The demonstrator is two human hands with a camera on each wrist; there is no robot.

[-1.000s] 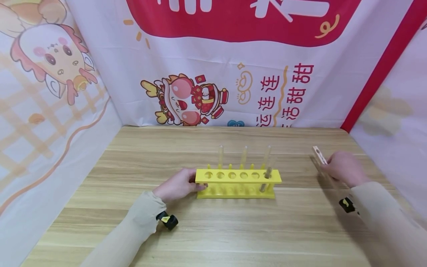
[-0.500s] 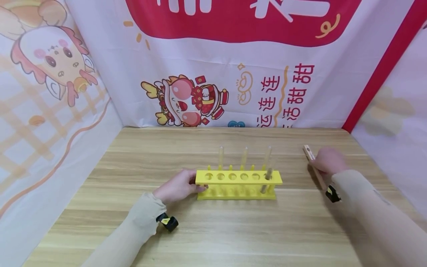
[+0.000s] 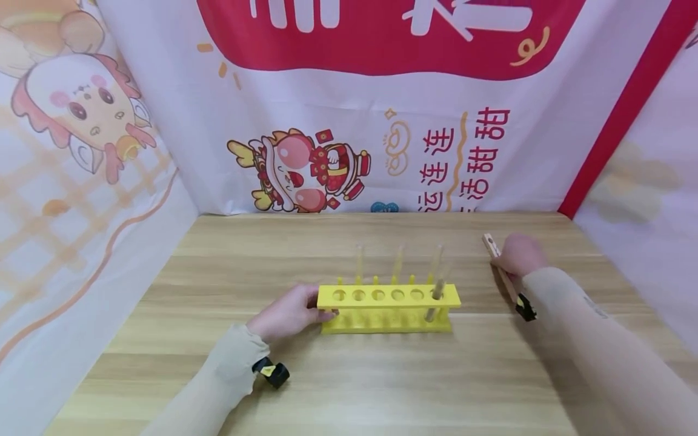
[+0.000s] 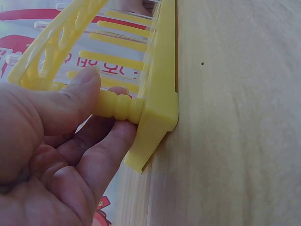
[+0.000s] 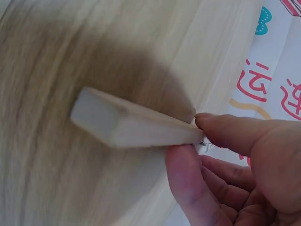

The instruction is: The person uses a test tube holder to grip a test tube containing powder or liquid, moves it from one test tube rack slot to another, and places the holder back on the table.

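Note:
A yellow test tube rack [image 3: 384,303] stands on the table. My left hand [image 3: 286,312] holds its left end; in the left wrist view, thumb and fingers grip the end post [image 4: 117,104]. One test tube [image 3: 438,290] leans in the rack's rightmost hole. Behind the holes, several tubes rise from the back pegs, including one clear tube [image 3: 359,263] at the left. Off to the rack's right, my right hand [image 3: 520,254] pinches a wooden test tube clamp [image 5: 136,125] between thumb and finger. The clamp's far part is hidden by the fingers in the right wrist view.
The wood-grain table [image 3: 338,375] ends at a printed cloth backdrop [image 3: 327,97]. Another cloth [image 3: 82,200] hangs along the left side. A black wrist strap piece [image 3: 271,372] sits at the left cuff, and a similar one [image 3: 526,307] at the right.
My right hand has moved left with the wooden clamp, closer to the rack. My left hand keeps its hold on the rack, which stays in place. The head view has tilted slightly.

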